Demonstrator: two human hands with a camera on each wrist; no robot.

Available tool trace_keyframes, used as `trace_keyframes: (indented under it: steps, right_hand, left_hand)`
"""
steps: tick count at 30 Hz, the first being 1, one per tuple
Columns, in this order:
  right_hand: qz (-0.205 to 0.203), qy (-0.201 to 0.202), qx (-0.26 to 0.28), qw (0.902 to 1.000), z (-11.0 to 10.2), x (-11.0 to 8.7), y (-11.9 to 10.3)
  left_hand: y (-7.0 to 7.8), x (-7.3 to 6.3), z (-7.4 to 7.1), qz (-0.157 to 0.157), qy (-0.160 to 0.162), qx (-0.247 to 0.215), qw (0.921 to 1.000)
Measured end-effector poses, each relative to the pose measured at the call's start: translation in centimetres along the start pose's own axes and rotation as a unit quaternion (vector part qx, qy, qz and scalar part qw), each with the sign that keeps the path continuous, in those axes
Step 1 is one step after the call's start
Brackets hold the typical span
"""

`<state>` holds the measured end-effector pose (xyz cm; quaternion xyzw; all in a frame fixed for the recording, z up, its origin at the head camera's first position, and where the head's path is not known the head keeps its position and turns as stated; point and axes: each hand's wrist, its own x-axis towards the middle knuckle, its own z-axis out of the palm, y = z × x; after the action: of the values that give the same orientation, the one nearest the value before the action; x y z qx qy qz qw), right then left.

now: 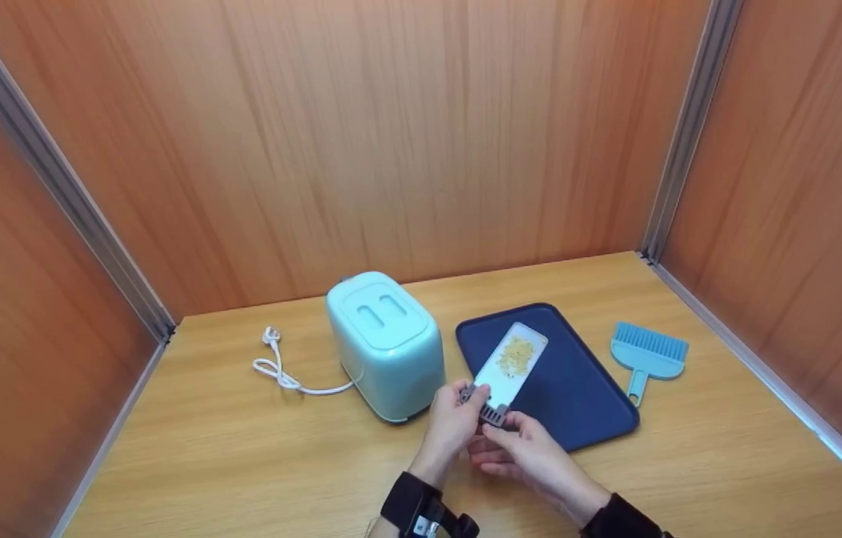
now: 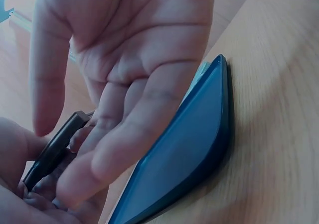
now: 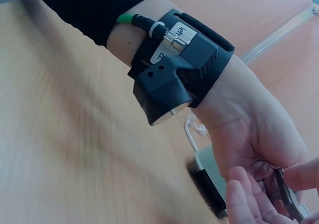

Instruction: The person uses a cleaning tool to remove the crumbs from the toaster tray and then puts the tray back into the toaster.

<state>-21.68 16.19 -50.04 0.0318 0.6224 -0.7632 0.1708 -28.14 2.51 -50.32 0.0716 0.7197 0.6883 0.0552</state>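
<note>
Wood-grain panels [image 1: 421, 149] close off the back and both sides of a pale bench [image 1: 189, 426] that I am watching remotely through the head and wrist cameras. Toward the left stands a mint toaster [image 1: 391, 344], its white cord [image 1: 327, 391] lying loose and ending in a free plug [image 1: 271, 336]. Right of it lies a blue tray [image 1: 574, 388], and above that tray's near left part is a slim white crumb tray [image 1: 494, 388] bearing yellow crumbs [image 1: 516, 357]. I judge it is held by its grey end [image 1: 494, 415] to keep fingers off the crumbs, with the blue tray placed to catch any that slip. A mint brush [image 1: 648, 355] lies farther right, handle toward the person, probably for easy reach. The left hand [image 1: 456, 415] grips the left side of that end, thumb on top, fingers underneath. The right hand [image 1: 529, 448] is partly closed: thumb and forefinger appear to pinch the end's other corner, seemingly to steady it, while its other fingers spread loosely below; how firmly it presses, I cannot tell.
</note>
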Motion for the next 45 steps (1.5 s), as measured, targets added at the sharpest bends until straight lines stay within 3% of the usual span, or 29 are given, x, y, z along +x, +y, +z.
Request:
trace_keyframes:
  steps: [8,14,20,27,32,39,45]
  right_hand:
    - [-0.001,0.026,-0.055,0.9981,-1.7,-0.8,-0.9]
    - [0.021,0.078,-0.098,0.9920,-5.1,-1.0,-1.6]
    - [0.022,0.153,-0.175,0.9723,-8.9,-0.9,-2.0]
    - [0.000,0.199,-0.237,0.9510,-13.6,-0.4,-2.3]
    - [-0.002,0.245,-0.287,0.9260,-17.2,0.1,-2.6]
    - [0.011,0.301,-0.400,0.8658,-21.3,0.9,-2.8]
    - [0.035,0.323,-0.437,0.8388,-22.8,1.2,-2.4]
  left_hand:
    - [0.3,0.3,-1.0,-0.033,-0.025,-0.031,0.9986]
    - [0.7,0.5,-1.4,-0.071,-0.053,-0.076,0.9932]
    - [0.9,0.3,-1.8,-0.088,-0.059,-0.092,0.9901]
    - [0.8,0.3,-2.1,-0.088,-0.059,-0.095,0.9898]
    - [0.8,0.0,-2.2,-0.084,-0.061,-0.098,0.9898]
    - [0.9,-0.3,-2.3,-0.087,-0.067,-0.098,0.9892]
    - [0.5,-0.5,-2.7,-0.097,-0.074,-0.086,0.9887]
